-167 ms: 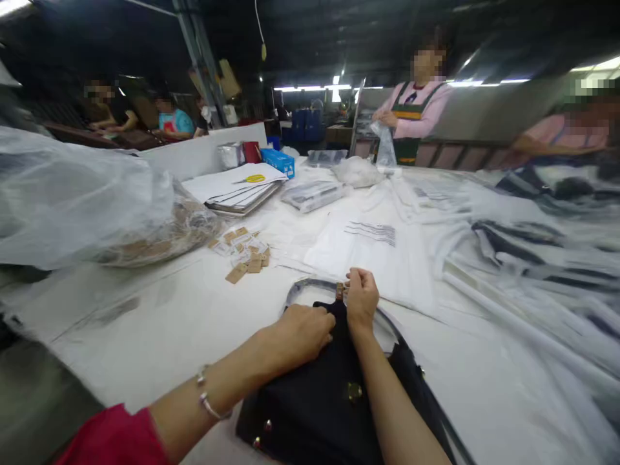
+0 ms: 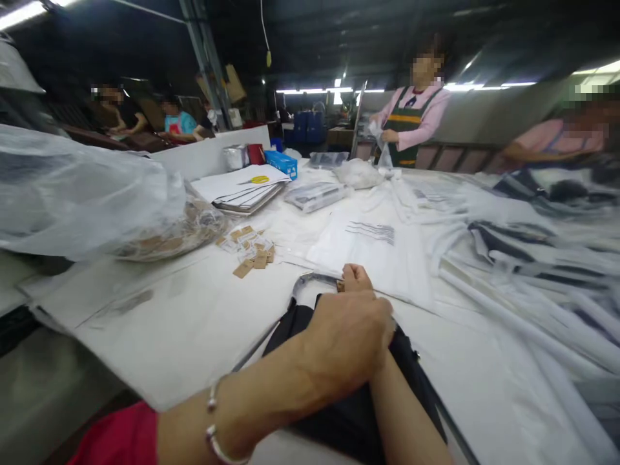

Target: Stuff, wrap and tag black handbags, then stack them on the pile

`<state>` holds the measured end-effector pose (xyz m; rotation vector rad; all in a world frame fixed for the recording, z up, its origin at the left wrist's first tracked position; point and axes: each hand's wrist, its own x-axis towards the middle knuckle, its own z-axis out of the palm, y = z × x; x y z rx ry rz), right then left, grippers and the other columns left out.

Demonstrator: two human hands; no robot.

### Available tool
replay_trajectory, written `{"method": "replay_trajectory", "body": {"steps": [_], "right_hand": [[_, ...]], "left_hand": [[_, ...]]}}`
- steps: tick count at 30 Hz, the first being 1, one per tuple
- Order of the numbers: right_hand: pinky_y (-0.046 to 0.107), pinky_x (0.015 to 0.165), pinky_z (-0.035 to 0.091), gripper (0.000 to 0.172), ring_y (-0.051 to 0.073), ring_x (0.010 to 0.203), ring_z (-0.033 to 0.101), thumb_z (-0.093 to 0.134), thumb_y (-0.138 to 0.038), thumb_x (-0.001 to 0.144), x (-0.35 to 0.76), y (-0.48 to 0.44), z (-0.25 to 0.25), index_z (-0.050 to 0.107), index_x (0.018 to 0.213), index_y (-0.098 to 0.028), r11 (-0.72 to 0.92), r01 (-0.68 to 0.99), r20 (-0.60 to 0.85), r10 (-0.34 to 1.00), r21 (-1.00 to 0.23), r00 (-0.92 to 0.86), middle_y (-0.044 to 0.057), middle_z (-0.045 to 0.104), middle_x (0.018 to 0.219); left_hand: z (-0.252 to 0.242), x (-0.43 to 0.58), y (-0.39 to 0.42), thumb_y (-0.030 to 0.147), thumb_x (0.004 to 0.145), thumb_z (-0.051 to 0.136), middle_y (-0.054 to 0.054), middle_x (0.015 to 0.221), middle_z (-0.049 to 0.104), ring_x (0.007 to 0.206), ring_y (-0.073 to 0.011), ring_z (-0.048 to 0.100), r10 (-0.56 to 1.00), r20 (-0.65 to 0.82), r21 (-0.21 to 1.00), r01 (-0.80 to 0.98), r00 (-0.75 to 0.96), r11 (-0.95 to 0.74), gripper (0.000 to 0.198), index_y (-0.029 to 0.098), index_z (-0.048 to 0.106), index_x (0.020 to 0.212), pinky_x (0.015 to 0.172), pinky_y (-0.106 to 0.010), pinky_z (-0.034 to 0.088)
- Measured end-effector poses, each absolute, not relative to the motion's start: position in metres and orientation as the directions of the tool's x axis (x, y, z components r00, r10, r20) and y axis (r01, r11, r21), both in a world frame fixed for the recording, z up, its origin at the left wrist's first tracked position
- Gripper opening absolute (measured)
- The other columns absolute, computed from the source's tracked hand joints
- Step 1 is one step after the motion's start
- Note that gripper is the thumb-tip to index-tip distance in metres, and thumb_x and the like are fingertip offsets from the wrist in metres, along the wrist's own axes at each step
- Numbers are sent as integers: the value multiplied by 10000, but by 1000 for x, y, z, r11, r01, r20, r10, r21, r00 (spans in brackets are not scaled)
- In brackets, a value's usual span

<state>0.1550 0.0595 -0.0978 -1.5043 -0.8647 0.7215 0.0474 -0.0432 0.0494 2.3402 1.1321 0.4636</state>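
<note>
A black handbag (image 2: pixel 349 413) with a strap (image 2: pixel 310 279) lies on the white table (image 2: pixel 194 329) in front of me. My left hand (image 2: pixel 349 339) rests over the bag's top with its fingers curled down, crossing above my right wrist. My right hand (image 2: pixel 357 279) pinches a small brown tag (image 2: pixel 340 285) at the bag's strap. What my left fingers hold, if anything, is hidden under the hand.
Loose brown tags (image 2: pixel 249 248) lie ahead left, beside a big clear plastic bag (image 2: pixel 92 194). A paper stack (image 2: pixel 242 187), a blue box (image 2: pixel 281 163) and plastic sleeves (image 2: pixel 378 252) lie beyond. Striped fabric (image 2: pixel 533 245) covers the right. A person in a pink top (image 2: pixel 411 116) stands opposite.
My left hand has moved right and up over my right wrist, covering the bag's top. The view has shifted a little closer.
</note>
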Motion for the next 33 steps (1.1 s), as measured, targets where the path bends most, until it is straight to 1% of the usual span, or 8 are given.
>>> {"method": "replay_trajectory", "body": {"steps": [2, 4, 6, 8, 12, 17, 21, 33], "right_hand": [[317, 650, 470, 249, 206, 706, 591, 620, -472, 738, 158, 57, -94, 640, 773, -226, -41, 106, 18, 863, -993, 506, 0, 643, 675], [315, 633, 484, 267, 211, 711, 607, 643, -488, 721, 159, 55, -89, 646, 769, -225, -44, 69, -5, 877, -997, 481, 4, 644, 670], [303, 597, 508, 314, 204, 716, 641, 612, -519, 743, 158, 51, -84, 636, 822, -217, -29, 12, -21, 888, -999, 460, 14, 668, 747], [296, 566, 533, 335, 190, 705, 674, 589, -518, 763, 156, 46, -78, 609, 873, -203, 1, -108, -47, 896, -994, 441, 27, 686, 851], [304, 585, 572, 348, 183, 632, 701, 632, -479, 775, 155, 21, -58, 586, 943, -178, 75, -352, -74, 916, -933, 393, 27, 700, 805], [256, 608, 549, 381, 173, 645, 719, 596, -475, 869, 154, -34, -38, 569, 1096, -171, 60, -309, -35, 956, -949, 290, 46, 731, 782], [319, 740, 567, 368, 198, 765, 737, 581, -443, 899, 150, -63, -42, 532, 1167, -195, 101, -366, -11, 957, -925, 290, 51, 743, 864], [456, 1035, 486, 464, 230, 1176, 617, 499, -238, 954, 142, -94, -53, 414, 1404, -305, 311, 198, 333, 939, -929, 86, 87, 556, 1373]], "left_hand": [[37, 60, -47, 301, 894, 469, -82, 778, 688, 720, -210, 651, 827, 35, 691, 584, 561, -426, 228, 183, 650, 818, 655, -320, 502], [9, 62, -42, 302, 872, 461, -35, 667, 638, 544, -141, 601, 845, -175, 945, 327, 506, 0, 220, 166, 617, 798, 506, -244, 457], [-22, 56, -34, 323, 816, 535, -2, 637, 602, 471, -100, 551, 824, -325, 939, 54, 464, 340, 180, 154, 589, 786, 442, -201, 409], [-47, 48, -31, 327, 772, 622, -13, 659, 617, 485, -100, 568, 806, -366, 879, -113, 465, 464, 196, 137, 595, 806, 445, -194, 421], [-70, 35, -35, 348, 858, 595, -37, 745, 647, 582, -124, 640, 804, -377, 818, -241, 460, 522, 229, 122, 599, 896, 558, -238, 523], [-71, 22, -39, 481, 1003, 309, -150, 856, 694, 691, -182, 698, 732, -409, 628, -414, 545, 659, 545, 50, 641, 958, 605, -277, 562], [-73, 14, -40, 374, 955, 510, -139, 812, 711, 661, -172, 699, 701, -372, 645, -374, 608, 666, 373, 43, 678, 916, 576, -236, 559], [-79, 13, -39, 319, 890, 599, -74, 711, 687, 532, -145, 670, 689, -377, 634, -370, 619, 679, 252, 83, 684, 869, 447, -200, 541]]}}
